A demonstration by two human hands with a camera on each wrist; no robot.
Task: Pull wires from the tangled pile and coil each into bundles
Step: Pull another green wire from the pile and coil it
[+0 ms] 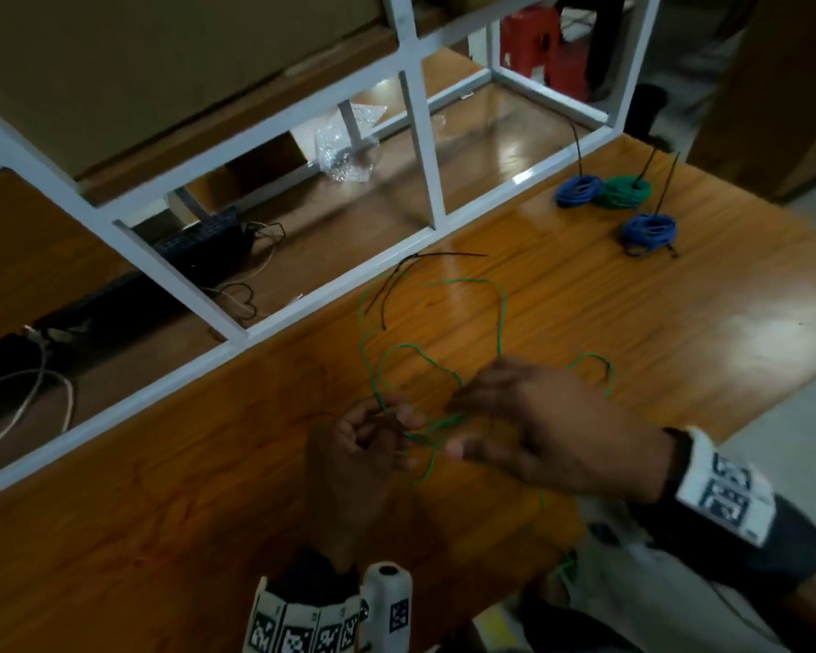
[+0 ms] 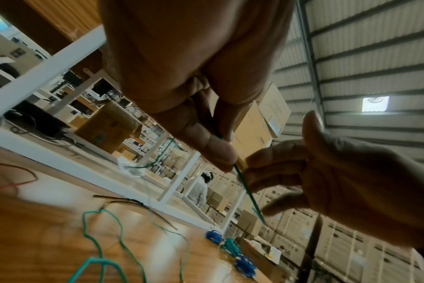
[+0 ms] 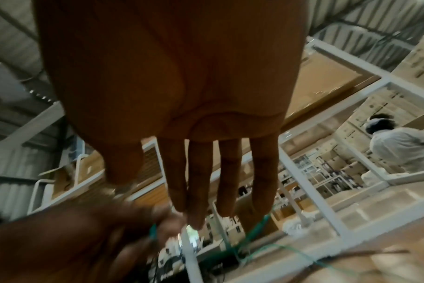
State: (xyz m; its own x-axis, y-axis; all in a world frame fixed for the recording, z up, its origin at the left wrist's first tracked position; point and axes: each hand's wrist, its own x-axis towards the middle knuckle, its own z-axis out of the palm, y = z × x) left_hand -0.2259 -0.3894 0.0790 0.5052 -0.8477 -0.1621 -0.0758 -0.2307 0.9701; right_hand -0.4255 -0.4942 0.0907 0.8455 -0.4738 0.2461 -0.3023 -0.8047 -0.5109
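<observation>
A loose green wire (image 1: 502, 313) lies in wide loops on the wooden table (image 1: 632, 322). My left hand (image 1: 401, 426) pinches one stretch of it between thumb and curled fingers; the left wrist view shows the wire (image 2: 248, 193) running out from under the thumb. My right hand (image 1: 455, 424) is close beside the left. Its fingers (image 3: 196, 191) are straight and spread, and they touch the strand without closing on it. Three coiled bundles lie at the far right: a blue bundle (image 1: 578, 190), a green bundle (image 1: 625, 193) and a second blue bundle (image 1: 648, 230).
Black cable ties (image 1: 396, 285) lie just beyond the green loops. A white metal frame (image 1: 330, 285) borders the table's far edge, with a clear plastic bag (image 1: 345, 153) and dark cables behind it. Another person in white stands far off (image 3: 404, 147).
</observation>
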